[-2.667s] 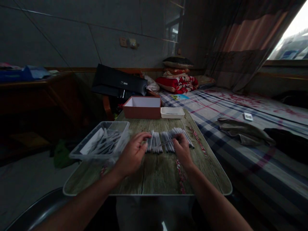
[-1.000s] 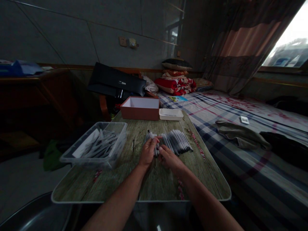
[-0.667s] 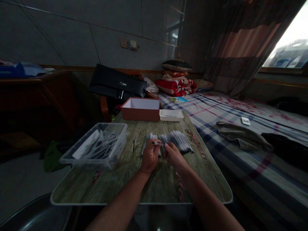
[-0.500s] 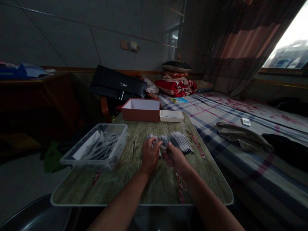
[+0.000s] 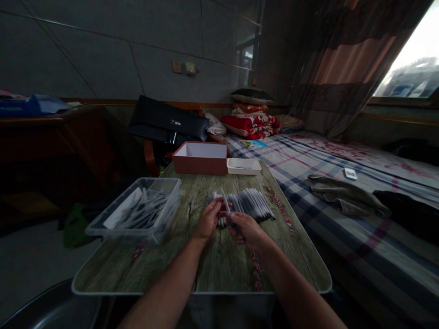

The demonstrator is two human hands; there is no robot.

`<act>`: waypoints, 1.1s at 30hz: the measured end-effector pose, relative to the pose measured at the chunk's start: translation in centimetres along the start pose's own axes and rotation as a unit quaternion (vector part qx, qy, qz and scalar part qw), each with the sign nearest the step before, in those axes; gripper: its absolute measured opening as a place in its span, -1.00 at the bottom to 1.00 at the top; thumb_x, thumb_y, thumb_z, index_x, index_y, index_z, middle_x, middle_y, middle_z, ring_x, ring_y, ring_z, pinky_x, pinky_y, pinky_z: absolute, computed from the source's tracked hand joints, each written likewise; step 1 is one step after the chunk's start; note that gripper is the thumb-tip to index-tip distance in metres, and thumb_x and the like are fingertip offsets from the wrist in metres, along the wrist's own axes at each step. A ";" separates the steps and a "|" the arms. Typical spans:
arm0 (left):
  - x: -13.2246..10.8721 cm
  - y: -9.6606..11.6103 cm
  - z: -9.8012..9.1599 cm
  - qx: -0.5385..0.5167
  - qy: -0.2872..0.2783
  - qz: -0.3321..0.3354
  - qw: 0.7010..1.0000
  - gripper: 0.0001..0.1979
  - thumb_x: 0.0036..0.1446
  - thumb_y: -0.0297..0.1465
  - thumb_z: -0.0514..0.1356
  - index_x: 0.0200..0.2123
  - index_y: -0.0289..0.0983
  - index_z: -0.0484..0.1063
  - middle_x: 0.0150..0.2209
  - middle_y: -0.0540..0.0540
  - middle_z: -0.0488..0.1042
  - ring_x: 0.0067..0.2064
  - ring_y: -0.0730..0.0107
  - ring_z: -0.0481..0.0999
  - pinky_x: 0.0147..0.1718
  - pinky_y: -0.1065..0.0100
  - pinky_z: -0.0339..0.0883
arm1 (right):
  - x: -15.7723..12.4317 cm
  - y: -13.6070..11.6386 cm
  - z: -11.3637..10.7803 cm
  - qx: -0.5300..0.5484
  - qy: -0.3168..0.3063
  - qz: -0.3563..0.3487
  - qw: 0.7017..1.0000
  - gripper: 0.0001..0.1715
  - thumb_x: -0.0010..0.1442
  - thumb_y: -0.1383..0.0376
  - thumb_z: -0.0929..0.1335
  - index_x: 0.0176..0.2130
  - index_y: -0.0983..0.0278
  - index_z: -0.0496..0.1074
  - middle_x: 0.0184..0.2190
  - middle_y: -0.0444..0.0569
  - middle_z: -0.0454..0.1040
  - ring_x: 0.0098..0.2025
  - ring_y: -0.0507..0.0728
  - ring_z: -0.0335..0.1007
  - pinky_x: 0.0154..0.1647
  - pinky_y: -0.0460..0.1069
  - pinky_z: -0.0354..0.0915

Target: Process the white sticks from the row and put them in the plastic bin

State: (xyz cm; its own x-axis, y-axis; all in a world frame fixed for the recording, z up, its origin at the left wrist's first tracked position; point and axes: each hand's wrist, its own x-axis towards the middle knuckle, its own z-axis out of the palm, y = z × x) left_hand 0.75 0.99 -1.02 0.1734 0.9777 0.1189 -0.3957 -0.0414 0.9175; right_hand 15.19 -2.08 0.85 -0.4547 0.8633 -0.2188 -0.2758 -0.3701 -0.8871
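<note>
My right hand (image 5: 245,227) is closed around a pen (image 5: 225,200) with a pale, slim barrel, which points up and away from me. Beside it, my left hand (image 5: 206,220) has its fingers apart and half curled, close to the pen's shaft; whether they touch it is hard to tell. Beyond both hands, a row of similar pens (image 5: 255,203) with pale barrels and dark near ends lies side by side on the wood-patterned table (image 5: 178,269). My hands hide part of the row's left side.
A clear plastic bin (image 5: 164,218) with many loose pens stands at the table's left. At the far end are a reddish-brown box (image 5: 200,165) and a small white tray (image 5: 244,171) with something thin inside. A bed with a checked sheet (image 5: 291,169) borders the right side.
The pen in my right hand has swung upright, its tip now pointing away. My left hand's fingers have loosened from near the pen and moved slightly toward me.
</note>
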 end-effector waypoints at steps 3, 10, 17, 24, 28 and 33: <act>0.1 0.4 -0.3 -0.093 -0.043 -0.083 0.991 -0.72 0.10 -0.29 0.25 -0.13 -0.28 0.43 -0.27 -0.14 0.58 -0.23 0.30 0.58 -0.27 0.36 0.39 | 0.2 0.3 0.1 -0.011 -0.006 0.018 1.000 -0.51 0.04 -0.08 0.39 -0.34 0.28 0.29 -0.74 -0.25 0.24 -0.78 -0.11 -0.12 -0.73 -0.16 -0.26; 0.3 1.0 -0.8 -0.159 0.039 -0.107 0.981 -0.74 -0.02 -0.37 0.34 -0.23 -0.24 0.42 -0.34 -0.02 0.59 -0.25 0.32 0.62 -0.30 0.37 0.47 | 0.6 0.6 -0.2 0.038 0.006 0.048 0.998 -0.57 0.08 0.02 0.39 -0.32 0.35 0.36 -0.65 -0.17 0.33 -0.75 -0.11 -0.04 -0.71 -0.15 -0.25; 0.7 0.7 -1.3 -0.154 0.069 -0.099 0.981 -0.77 0.00 -0.40 0.33 -0.24 -0.24 0.40 -0.33 -0.01 0.58 -0.30 0.37 0.63 -0.38 0.43 0.50 | 1.3 1.5 -0.6 -0.039 0.030 0.000 0.999 -0.51 0.04 -0.07 0.40 -0.45 0.31 0.33 -0.71 -0.26 0.19 -0.74 -0.13 -0.12 -0.73 -0.15 -0.25; 0.8 0.9 -1.1 -0.164 0.093 -0.089 0.978 -0.82 0.01 -0.45 0.32 -0.29 -0.25 0.41 -0.38 0.00 0.57 -0.33 0.38 0.63 -0.44 0.46 0.49 | 1.7 2.0 -0.1 -0.091 0.117 -0.073 0.986 -0.53 -0.06 0.02 0.48 -0.40 0.24 0.24 -0.64 -0.30 0.20 -0.71 -0.13 -0.05 -0.73 -0.17 -0.21; 0.8 0.7 -1.2 -0.167 0.084 -0.087 0.979 -0.83 0.04 -0.45 0.30 -0.27 -0.25 0.41 -0.36 0.00 0.56 -0.30 0.36 0.63 -0.39 0.42 0.50 | 1.5 1.8 -0.1 -0.013 0.101 -0.024 0.995 -0.46 0.05 -0.15 0.34 -0.38 0.28 0.27 -0.60 -0.24 0.22 -0.73 -0.13 -0.09 -0.73 -0.15 -0.26; 0.9 0.4 -1.3 -0.175 0.079 -0.087 0.978 -0.83 0.05 -0.45 0.30 -0.26 -0.25 0.40 -0.35 0.00 0.56 -0.29 0.37 0.63 -0.34 0.41 0.51 | 1.7 1.8 0.0 -0.036 0.119 -0.065 0.990 -0.52 0.04 -0.06 0.39 -0.43 0.27 0.24 -0.65 -0.29 0.15 -0.71 -0.13 -0.09 -0.73 -0.17 -0.19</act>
State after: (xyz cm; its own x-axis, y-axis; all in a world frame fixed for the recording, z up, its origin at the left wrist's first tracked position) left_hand -0.41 2.09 -1.02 0.1353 0.9844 -0.1122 -0.6619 0.1740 0.7291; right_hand 13.93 -1.30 -1.14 -0.2046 0.9617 -0.1826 -0.2535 -0.2322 -0.9391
